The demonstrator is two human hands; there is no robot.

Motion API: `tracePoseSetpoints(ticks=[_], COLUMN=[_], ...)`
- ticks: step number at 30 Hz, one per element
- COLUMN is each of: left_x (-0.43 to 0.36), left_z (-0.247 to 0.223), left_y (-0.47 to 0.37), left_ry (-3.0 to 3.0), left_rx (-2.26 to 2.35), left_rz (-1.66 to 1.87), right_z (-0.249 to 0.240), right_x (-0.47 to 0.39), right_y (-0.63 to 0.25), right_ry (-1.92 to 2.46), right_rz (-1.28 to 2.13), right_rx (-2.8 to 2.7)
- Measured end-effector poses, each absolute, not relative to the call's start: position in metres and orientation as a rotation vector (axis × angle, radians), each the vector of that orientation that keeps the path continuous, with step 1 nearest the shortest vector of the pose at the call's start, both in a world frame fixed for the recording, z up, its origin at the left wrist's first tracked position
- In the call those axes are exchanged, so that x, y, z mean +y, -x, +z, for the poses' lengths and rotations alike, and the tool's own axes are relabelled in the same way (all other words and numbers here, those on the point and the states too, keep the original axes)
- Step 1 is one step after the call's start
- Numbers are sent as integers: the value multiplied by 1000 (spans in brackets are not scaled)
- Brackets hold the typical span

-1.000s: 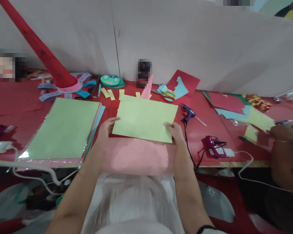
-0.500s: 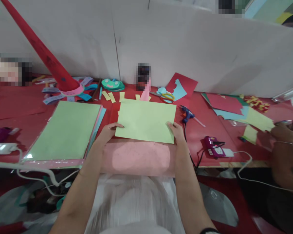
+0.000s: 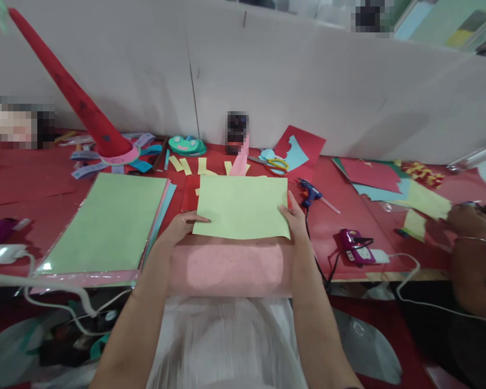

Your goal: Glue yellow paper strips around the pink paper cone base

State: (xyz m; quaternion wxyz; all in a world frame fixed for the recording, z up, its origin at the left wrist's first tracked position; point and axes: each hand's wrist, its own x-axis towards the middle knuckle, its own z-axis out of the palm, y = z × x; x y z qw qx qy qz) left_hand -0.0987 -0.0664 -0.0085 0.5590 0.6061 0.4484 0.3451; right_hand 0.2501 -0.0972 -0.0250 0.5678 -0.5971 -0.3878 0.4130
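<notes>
Red covering ran across the whole table (image 3: 348,216), with a pale partition wall behind it, and only the head view was there to call it from.

Centre stage in that view, a light green sheet (image 3: 243,206) lay flat near the front edge of the table, its near edge overlapping a pink sheet (image 3: 227,266) that hung over that edge. The left hand (image 3: 181,227) pinched the near left corner, thumb lying on top, fingers tucked underneath and out of sight. The right hand (image 3: 295,219) gripped the near right corner in much the same way, thumb up along the side edge. Both hands were closed lightly on the paper, not clenched.

Left of the sheet sat a stack of coloured paper (image 3: 105,221) in a clear sleeve, and a red cone (image 3: 73,94) stood towards the back left. Scissors (image 3: 273,162) lay at the back, and a blue glue gun (image 3: 310,192) rested just beside the right hand, its cord trailing off the front edge. Another person's hand (image 3: 465,221) worked at the far right.

The risk, as I judged it: a light corner grip could let the thin sheet skew or crease, and an elbow catching that cord could drag the glue gun onto the paper.
</notes>
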Motion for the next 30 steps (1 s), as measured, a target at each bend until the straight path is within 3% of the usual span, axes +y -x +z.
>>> tracePoseSetpoints(ticks=[18, 30], left_x=[-72, -66], left_z=[1, -4], left_y=[102, 100], left_ry=[-1565, -1447], left_rx=[931, 1252], left_rz=[544, 909], right_z=[-38, -40], right_x=[-90, -89], right_y=[-261, -254], right_ry=[1479, 1450], right_rz=[772, 856], right_rx=[-973, -967])
